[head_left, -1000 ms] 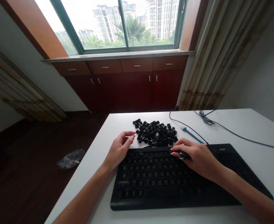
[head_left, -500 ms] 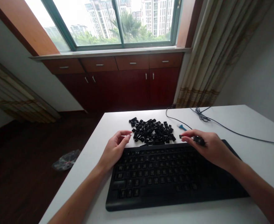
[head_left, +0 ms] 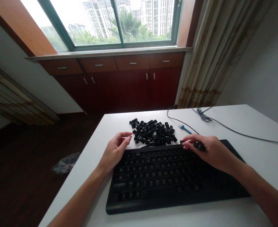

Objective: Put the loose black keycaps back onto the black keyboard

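A black keyboard (head_left: 153, 184) lies on the white table, with its keycaps still in most rows. Just beyond its top edge is a heap of loose black keycaps (head_left: 151, 132). My left hand (head_left: 115, 151) rests open at the keyboard's upper left corner, fingertips close to the heap and holding nothing. My right hand (head_left: 206, 149) is over the keyboard's upper right part, its fingers curled around a dark keycap (head_left: 198, 145). The fingers partly hide that keycap.
A blue-handled tool (head_left: 185, 129) and a dark looping cable (head_left: 224, 128) lie on the white table (head_left: 254, 121) beyond the keyboard. The table's left edge drops to a dark wooden floor, where a plastic bag (head_left: 65, 164) lies. Red-brown cabinets stand under the window.
My right hand has lifted from the keys toward the keyboard's top edge, still holding the dark piece. My left hand has barely moved. The view has shifted slightly.
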The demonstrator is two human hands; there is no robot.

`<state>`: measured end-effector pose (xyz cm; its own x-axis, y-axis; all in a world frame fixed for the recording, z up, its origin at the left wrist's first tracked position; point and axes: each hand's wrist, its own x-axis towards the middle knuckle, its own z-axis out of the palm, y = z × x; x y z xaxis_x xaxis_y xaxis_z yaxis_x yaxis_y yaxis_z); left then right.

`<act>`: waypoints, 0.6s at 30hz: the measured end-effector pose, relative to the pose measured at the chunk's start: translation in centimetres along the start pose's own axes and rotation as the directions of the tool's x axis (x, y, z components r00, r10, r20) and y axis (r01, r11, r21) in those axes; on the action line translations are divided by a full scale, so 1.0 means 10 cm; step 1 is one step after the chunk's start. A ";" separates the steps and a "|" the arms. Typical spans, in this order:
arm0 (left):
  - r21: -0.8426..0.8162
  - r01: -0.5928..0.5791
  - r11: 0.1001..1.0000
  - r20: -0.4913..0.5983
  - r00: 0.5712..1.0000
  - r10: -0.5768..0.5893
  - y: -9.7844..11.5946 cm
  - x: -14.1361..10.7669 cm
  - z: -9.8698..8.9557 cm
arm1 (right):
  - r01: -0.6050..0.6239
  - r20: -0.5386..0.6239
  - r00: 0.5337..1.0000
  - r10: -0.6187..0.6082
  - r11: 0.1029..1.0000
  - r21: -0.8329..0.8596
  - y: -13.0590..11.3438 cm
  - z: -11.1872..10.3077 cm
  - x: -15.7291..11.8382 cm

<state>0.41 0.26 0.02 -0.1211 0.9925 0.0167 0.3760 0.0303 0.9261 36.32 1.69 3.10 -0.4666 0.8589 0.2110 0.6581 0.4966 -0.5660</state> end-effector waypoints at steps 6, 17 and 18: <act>0.006 -0.001 1.000 0.004 1.000 0.001 -0.01 0.00 0.00 | 0.189 0.013 0.982 -0.189 0.981 -0.041 -0.12 0.16 0.02; 0.015 0.001 1.000 0.013 1.000 -0.001 0.01 -0.01 0.00 | 0.137 0.059 0.990 -0.130 0.981 -0.136 -0.15 0.24 0.02; 0.017 0.001 1.000 0.011 1.000 -0.001 0.01 -0.01 0.01 | 0.131 0.066 0.990 -0.122 0.982 -0.139 -0.15 0.24 0.02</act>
<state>0.51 0.19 0.09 -0.1115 0.9937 0.0114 0.3916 0.0334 0.9195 33.81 0.82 2.10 -0.5817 0.7814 0.2256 0.6674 0.6172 -0.4168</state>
